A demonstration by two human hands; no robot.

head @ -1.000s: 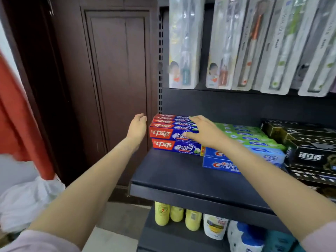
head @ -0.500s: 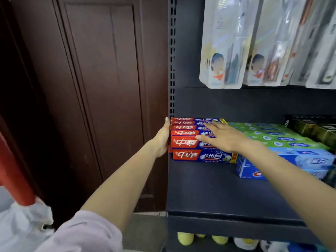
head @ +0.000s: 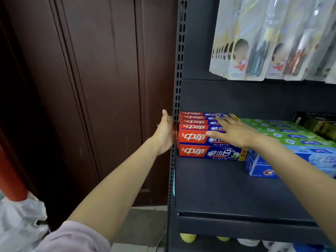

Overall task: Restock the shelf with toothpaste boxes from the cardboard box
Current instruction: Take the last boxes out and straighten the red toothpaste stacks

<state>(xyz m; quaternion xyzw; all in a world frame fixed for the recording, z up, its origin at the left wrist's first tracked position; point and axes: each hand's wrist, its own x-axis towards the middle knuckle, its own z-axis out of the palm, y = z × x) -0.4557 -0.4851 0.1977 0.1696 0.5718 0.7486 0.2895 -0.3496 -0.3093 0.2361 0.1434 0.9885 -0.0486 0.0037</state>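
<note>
The red-and-blue toothpaste boxes (head: 203, 137) sit stacked at the far left end of the dark shelf (head: 227, 190), pushed to the back, their left ends close against the perforated upright post (head: 177, 99). The left hand (head: 165, 133) rests flat against the left end of that stack, fingers straight and together, pointing up, on the outer side of the post. The right hand (head: 234, 131) lies palm down on top of the stack with its fingers spread and straight, pressing the boxes rather than gripping them. Just right of the stack lie green boxes (head: 283, 132), with light blue boxes (head: 291, 160) in front of those. Above the stack hang toothbrush packs (head: 254, 44).
</note>
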